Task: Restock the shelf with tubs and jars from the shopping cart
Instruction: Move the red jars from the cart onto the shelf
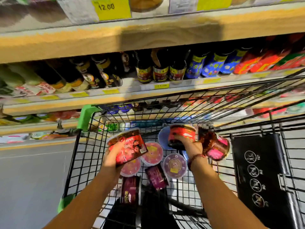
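Observation:
My left hand point(113, 156) grips a red-labelled tub point(130, 144) lifted above the black wire shopping cart point(77, 162). My right hand point(188, 144) grips another red-labelled tub point(183, 133) over the cart's far end. A jar of red sauce point(216, 146) leans just right of that hand. In the cart lie several more tubs: a pink-lidded one point(153, 153), a purple-lidded one point(175, 165), and dark red ones on their sides point(156, 177) point(130, 190). The wooden shelf point(82, 42) rises ahead; its view is blurred.
Dark sauce bottles point(160, 70) and blue-labelled bottles point(209, 65) fill the middle shelf. Yellow price tags point(112, 8) line the shelf edges. The cart's black child-seat flap point(262, 176) stands at right. Grey floor point(33, 179) spreads to the left.

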Motion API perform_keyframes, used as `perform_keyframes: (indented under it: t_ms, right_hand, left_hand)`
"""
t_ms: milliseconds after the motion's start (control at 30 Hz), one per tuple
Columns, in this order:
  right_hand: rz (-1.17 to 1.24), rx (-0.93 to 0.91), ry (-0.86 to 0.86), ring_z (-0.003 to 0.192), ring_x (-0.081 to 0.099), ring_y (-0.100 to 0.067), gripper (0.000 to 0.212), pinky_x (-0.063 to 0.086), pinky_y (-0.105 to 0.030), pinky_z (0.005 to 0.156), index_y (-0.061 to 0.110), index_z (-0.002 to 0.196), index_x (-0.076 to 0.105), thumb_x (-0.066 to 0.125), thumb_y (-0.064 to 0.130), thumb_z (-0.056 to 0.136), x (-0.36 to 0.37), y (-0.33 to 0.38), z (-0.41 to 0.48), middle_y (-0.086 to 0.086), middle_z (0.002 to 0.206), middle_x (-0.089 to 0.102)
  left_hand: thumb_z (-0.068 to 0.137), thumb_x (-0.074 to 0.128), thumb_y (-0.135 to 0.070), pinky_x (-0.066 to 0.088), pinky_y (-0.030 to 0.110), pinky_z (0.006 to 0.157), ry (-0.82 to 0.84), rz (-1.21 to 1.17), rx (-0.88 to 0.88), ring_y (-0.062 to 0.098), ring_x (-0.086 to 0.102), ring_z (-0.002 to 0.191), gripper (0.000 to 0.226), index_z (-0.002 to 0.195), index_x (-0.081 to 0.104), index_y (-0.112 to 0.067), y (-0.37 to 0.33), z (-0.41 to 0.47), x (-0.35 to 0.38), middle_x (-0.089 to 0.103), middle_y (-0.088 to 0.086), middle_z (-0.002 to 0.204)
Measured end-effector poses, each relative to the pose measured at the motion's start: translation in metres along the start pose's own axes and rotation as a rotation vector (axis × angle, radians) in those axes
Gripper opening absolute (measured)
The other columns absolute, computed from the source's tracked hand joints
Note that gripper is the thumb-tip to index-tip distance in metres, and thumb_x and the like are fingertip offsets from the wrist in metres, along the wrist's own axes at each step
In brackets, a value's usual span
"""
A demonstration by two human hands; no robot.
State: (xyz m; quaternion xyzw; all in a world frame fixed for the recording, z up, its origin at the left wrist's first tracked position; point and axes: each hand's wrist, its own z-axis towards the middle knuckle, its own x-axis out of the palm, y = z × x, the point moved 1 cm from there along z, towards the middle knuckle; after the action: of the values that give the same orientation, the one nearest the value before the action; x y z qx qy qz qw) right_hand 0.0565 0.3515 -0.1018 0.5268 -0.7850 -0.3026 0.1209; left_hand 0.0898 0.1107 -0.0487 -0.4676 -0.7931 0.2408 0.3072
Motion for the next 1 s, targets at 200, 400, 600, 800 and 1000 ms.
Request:
perform_keyframes:
  t_ms: [200,400,600,800,1000]
  right_hand:
    - [0.143,-0.136,0.204,0.068,0.070,-0.022,0.069,0.054,-0.030,0.062,-0.007,0.096,0.069,0.091,0.022,0.037,0.031,-0.007,-0.077,-0.014,0.084,0.073]
    - [0.273,-0.190,0.266,0.053,0.066,-0.012,0.059,0.050,-0.022,0.048,0.000,0.105,0.059,0.085,0.008,0.052,0.057,-0.017,-0.157,-0.005,0.071,0.072]
    - [0.216,-0.365,0.261,0.094,0.068,-0.029,0.101,0.054,-0.047,0.087,0.011,0.107,0.057,0.094,0.050,0.022,0.094,-0.022,-0.241,-0.014,0.103,0.070]
    - [0.057,-0.515,0.406,0.101,0.067,-0.024,0.096,0.051,-0.041,0.095,0.011,0.116,0.053,0.088,0.039,0.031,0.135,0.005,-0.305,-0.011,0.108,0.069]
    - [-0.096,-0.672,0.621,0.090,0.070,-0.017,0.079,0.055,-0.027,0.078,0.010,0.112,0.061,0.089,0.028,0.040,0.178,0.033,-0.355,-0.004,0.099,0.074]
  left_hand:
    - [0.064,0.080,-0.044,0.055,0.021,0.062,0.123,0.008,0.061,0.012,0.070,0.080,0.024,0.082,0.077,-0.028,-0.016,-0.026,-0.022,0.075,-0.004,0.084]
    - [0.039,0.089,-0.041,0.055,0.023,0.055,0.201,-0.009,0.062,0.013,0.070,0.067,0.072,0.101,0.062,-0.016,-0.044,-0.062,-0.068,0.074,0.002,0.081]
    - [0.044,0.084,-0.037,0.055,0.026,0.049,0.205,-0.072,0.110,0.014,0.070,0.065,0.075,0.109,0.057,-0.010,-0.087,-0.098,-0.121,0.072,0.007,0.086]
    - [0.018,0.090,-0.048,0.057,0.028,0.061,0.198,-0.071,0.332,0.020,0.070,0.082,0.113,0.118,0.054,-0.010,-0.142,-0.135,-0.161,0.070,0.010,0.102]
    - [0.045,0.084,-0.034,0.055,0.027,0.051,0.102,-0.127,0.537,0.017,0.071,0.067,0.091,0.122,0.050,0.002,-0.179,-0.189,-0.195,0.073,0.007,0.080]
